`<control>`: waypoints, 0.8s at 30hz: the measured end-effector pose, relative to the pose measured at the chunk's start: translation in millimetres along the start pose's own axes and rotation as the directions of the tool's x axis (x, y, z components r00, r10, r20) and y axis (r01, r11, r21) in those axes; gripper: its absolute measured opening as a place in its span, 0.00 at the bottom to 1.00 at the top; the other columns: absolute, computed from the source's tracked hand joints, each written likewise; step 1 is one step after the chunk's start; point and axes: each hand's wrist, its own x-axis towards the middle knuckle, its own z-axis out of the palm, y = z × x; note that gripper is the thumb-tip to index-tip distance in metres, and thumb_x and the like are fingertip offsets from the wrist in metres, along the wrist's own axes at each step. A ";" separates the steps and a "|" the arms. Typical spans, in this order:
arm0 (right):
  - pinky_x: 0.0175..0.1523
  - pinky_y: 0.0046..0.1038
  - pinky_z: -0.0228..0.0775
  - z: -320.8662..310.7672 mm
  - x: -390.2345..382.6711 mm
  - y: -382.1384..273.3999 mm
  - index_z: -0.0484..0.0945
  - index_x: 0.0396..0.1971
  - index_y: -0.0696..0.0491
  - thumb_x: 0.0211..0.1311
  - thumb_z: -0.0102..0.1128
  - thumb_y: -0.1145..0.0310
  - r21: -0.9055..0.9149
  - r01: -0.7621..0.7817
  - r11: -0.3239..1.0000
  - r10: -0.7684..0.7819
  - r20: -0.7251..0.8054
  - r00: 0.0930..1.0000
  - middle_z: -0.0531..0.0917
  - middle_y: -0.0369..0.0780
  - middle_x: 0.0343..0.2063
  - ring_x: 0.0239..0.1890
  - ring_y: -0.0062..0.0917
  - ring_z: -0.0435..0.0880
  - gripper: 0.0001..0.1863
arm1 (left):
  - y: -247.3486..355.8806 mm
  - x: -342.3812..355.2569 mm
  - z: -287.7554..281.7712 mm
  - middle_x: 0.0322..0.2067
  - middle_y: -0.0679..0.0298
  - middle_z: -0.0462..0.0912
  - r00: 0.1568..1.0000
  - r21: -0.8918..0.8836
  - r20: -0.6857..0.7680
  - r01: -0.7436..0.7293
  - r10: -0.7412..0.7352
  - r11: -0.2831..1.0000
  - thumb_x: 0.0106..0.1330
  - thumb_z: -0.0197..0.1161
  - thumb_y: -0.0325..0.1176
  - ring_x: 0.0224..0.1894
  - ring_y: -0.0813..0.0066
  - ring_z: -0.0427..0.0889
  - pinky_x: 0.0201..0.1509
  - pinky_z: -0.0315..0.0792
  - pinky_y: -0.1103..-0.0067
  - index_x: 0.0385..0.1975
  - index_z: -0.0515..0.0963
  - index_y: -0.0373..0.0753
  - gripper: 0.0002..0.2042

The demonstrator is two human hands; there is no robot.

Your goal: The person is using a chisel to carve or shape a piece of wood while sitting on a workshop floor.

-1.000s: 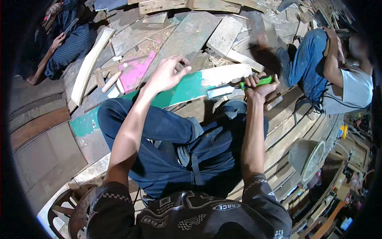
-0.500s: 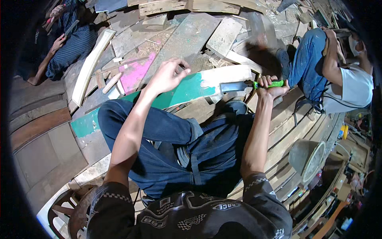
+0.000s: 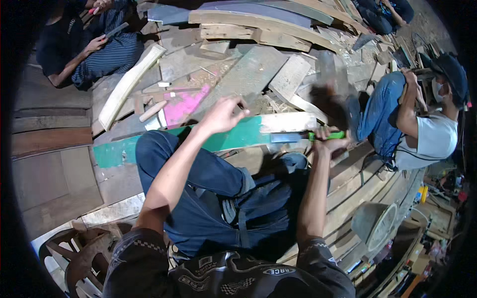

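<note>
Cool light across the middle, deep shadow on the jeans [image 3: 213, 164], edges bowing into black.

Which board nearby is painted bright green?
The long board crossing behind the left hand: mostly green, pale at its right end. The pink board and the curved pale slat show no bright green.

The cluttered wooden floor [image 3: 54, 171] is unevenly lit.

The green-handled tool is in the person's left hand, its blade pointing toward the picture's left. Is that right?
Not quite: the head view shows the green-handled tool in the right hand, not the left hand. Its blade does point toward the picture's left.
</note>
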 end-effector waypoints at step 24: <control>0.17 0.25 0.43 -3.9 12.8 -16.7 0.62 0.08 0.49 0.55 0.40 0.31 0.045 0.030 0.999 -0.027 -0.071 0.997 0.56 0.33 0.07 0.09 0.22 0.52 0.34 | 6.9 8.1 6.5 0.33 0.56 0.82 0.995 0.040 0.082 0.049 -0.053 0.998 0.64 0.63 0.36 0.30 0.69 0.81 0.36 0.74 0.74 0.39 0.79 0.34 0.11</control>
